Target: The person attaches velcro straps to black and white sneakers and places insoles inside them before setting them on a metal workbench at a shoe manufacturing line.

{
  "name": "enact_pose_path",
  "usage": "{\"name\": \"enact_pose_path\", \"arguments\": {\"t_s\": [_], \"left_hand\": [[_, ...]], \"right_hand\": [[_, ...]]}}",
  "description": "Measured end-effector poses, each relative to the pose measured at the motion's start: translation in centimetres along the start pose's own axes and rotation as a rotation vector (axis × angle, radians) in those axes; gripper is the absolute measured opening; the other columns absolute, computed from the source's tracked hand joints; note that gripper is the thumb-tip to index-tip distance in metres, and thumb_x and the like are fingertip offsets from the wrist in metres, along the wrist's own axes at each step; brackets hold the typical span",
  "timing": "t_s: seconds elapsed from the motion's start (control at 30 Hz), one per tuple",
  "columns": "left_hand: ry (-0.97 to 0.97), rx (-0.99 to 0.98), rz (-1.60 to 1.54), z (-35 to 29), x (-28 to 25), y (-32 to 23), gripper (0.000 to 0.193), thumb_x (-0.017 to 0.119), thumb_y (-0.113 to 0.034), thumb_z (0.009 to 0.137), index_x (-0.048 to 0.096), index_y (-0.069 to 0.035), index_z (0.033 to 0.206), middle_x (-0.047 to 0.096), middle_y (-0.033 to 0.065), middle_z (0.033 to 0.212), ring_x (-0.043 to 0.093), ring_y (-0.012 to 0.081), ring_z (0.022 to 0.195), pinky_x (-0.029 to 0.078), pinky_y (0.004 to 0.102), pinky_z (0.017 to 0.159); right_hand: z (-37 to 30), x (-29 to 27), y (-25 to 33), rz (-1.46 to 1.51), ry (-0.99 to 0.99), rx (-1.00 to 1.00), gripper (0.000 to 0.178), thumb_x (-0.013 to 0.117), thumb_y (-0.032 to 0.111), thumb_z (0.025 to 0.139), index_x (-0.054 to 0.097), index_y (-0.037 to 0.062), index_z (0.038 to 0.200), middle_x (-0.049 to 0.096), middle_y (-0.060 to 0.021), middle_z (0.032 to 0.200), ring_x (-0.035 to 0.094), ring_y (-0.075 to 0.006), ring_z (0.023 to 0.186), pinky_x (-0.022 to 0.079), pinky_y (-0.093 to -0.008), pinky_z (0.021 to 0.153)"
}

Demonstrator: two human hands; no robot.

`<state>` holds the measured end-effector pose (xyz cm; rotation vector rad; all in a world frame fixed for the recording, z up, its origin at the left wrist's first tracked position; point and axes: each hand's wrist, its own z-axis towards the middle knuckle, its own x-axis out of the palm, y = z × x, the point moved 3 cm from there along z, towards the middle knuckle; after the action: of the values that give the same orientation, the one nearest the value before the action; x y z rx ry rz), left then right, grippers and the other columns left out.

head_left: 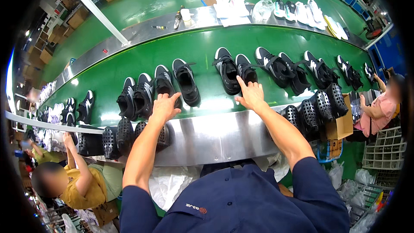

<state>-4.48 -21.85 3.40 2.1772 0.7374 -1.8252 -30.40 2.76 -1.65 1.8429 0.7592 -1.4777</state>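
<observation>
Pairs of black sneakers with white trim lie in a row on a green conveyor belt [202, 45]. My left hand [164, 106] rests at the heel of one black sneaker [163, 81], fingers spread, holding nothing. Beside it lies its partner sneaker [186, 82]. My right hand [250, 94] touches the heel of another black sneaker [246, 69] with its fingertips; that shoe's partner [226, 70] lies just to its left. Both forearms reach over the steel edge [215, 136] of the belt.
Black perforated shoe forms [317, 106] hang along the steel edge at right, more [118, 136] at left. More black sneakers [280, 67] follow to the right. White shoes [306, 13] lie on the far steel shelf. One person sits at lower left [82, 181], another at right [379, 108].
</observation>
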Motion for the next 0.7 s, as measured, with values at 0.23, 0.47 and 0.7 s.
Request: {"name": "enact_pose_path", "arguments": {"t_s": [0.23, 0.47, 0.7], "left_hand": [[0.051, 0.014, -0.563, -9.3, 4.7, -3.5, 0.034, 0.077, -0.026, 0.091, 0.074, -0.004, 0.117, 0.074, 0.0225, 0.106, 0.071, 0.0397, 0.099, 0.057, 0.0459, 0.089], [-0.128, 0.019, -0.742, -12.0, 6.7, -8.6, 0.036, 0.078, -0.016, 0.088, 0.071, -0.004, 0.121, 0.070, 0.0195, 0.115, 0.065, 0.0392, 0.109, 0.052, 0.0456, 0.098], [-0.317, 0.311, -0.541, -9.2, 2.9, -13.2, 0.055, 0.082, -0.018, 0.084, 0.063, -0.004, 0.133, 0.060, 0.0199, 0.130, 0.057, 0.0406, 0.118, 0.049, 0.0471, 0.102]], "right_hand": [[6.1, 2.9, 0.0, 0.344, 0.075, 0.072, 0.053, 0.069, 0.050, 0.093, 0.070, 0.0108, 0.129, 0.073, -0.0225, 0.115, 0.068, -0.0393, 0.114, 0.052, -0.0503, 0.097], [-5.9, -1.7, 4.9, 0.201, -0.129, -0.091, 0.035, 0.067, 0.040, 0.092, 0.073, 0.0057, 0.085, 0.072, -0.0205, 0.078, 0.073, -0.0385, 0.076, 0.057, -0.0515, 0.070], [-20.0, 2.4, 10.9, 0.323, -0.067, -0.296, 0.051, 0.078, 0.044, 0.084, 0.068, 0.0079, 0.118, 0.065, -0.0180, 0.097, 0.063, -0.0359, 0.094, 0.047, -0.0476, 0.081]]}}
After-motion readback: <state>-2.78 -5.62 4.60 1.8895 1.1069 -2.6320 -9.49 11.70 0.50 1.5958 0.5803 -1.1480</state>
